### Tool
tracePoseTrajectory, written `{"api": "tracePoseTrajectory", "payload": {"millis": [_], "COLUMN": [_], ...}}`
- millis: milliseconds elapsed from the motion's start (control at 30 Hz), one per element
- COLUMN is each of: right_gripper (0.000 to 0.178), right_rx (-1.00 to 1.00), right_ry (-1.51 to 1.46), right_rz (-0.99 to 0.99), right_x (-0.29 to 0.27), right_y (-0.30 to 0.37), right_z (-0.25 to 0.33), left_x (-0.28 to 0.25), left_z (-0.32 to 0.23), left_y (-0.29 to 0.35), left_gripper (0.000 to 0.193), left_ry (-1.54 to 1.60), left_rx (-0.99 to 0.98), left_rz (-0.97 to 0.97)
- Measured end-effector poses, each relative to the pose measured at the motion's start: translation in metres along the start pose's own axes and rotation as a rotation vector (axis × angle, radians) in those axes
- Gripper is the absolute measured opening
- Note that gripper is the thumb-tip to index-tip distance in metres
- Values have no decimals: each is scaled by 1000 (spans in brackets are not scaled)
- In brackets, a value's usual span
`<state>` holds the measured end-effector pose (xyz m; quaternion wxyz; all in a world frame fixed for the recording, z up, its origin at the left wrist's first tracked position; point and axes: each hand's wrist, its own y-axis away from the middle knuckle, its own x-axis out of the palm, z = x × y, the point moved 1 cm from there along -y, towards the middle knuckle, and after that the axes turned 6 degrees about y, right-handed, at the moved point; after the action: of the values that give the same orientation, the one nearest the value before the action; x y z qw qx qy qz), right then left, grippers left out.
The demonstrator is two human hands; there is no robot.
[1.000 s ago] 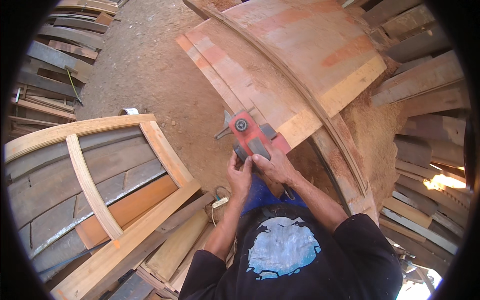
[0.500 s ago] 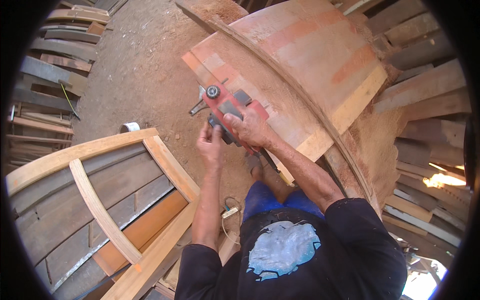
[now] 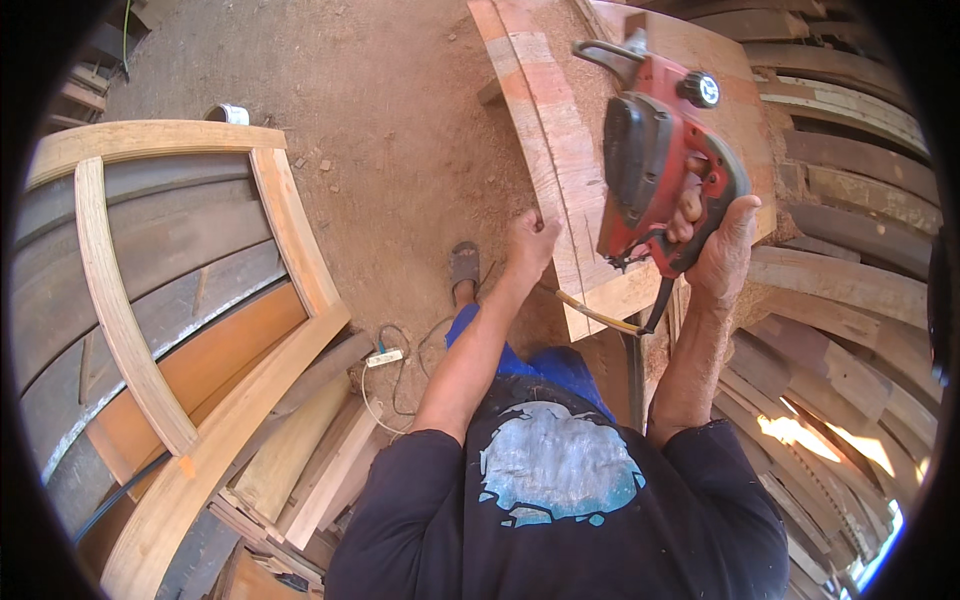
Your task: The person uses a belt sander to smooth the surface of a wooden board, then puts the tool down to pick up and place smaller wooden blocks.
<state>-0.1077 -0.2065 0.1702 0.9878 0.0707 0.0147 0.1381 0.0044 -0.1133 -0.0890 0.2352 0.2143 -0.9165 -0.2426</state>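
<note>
My right hand [image 3: 715, 250] is wrapped round the rear handle of a red and black electric planer [image 3: 655, 150]. The planer is lifted and tilted on its side above the wooden panel [image 3: 640, 295]. A black depth knob and a metal guide bracket show at its far end. From the handle a cord [image 3: 600, 315] curves back toward me. My left hand [image 3: 533, 243] is off the planer, with its fingers curled in and no object visible in them. It is close to the panel's left edge; whether it touches is unclear.
At left, a pale wooden frame [image 3: 285, 220] lies over dark boards. A power strip [image 3: 384, 357] with looping cords rests near my feet. Planks [image 3: 850, 275] are stacked along the right side. A white bucket [image 3: 228, 114] stands on the dusty ground beyond the frame.
The planer has risen, moved right and turned over in my right hand. My left hand has let go of it and moved right. The view has shifted, so the panel appears elsewhere.
</note>
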Motion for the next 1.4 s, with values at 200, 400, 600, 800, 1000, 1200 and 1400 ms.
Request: {"api": "tracePoseTrajectory", "payload": {"millis": [200, 400, 600, 800, 1000, 1200, 1400], "right_gripper": [86, 76, 77, 67, 46, 45, 51], "right_rx": [10, 44, 116, 158, 150, 394, 201], "right_ry": [16, 12, -27, -19, 44, 131, 325], "right_rz": [-94, -65, -16, 18, 152, 380, 482], "right_x": [-6, -5, -6, -15, -42, -62, -67], "right_y": [16, 39, 65, 103, 165, 241, 285], "right_z": [-9, -24, -38, -47, -51, -21, -38], "left_x": [-4, -10, -35, -91, -136, -103, -8], "left_z": [63, 87, 97, 105, 71, -4, -21], "left_y": [66, 126, 150, 166, 196, 296, 375], "left_gripper": [20, 27, 22, 24, 28, 55, 91], "left_ry": [-269, -421, -389, -638, -459, 359, 529], "left_rx": [41, -52, -108, -85, -213, -185, -155], "left_rz": [18, 121, 329, 288, -2, 695, 761]}}
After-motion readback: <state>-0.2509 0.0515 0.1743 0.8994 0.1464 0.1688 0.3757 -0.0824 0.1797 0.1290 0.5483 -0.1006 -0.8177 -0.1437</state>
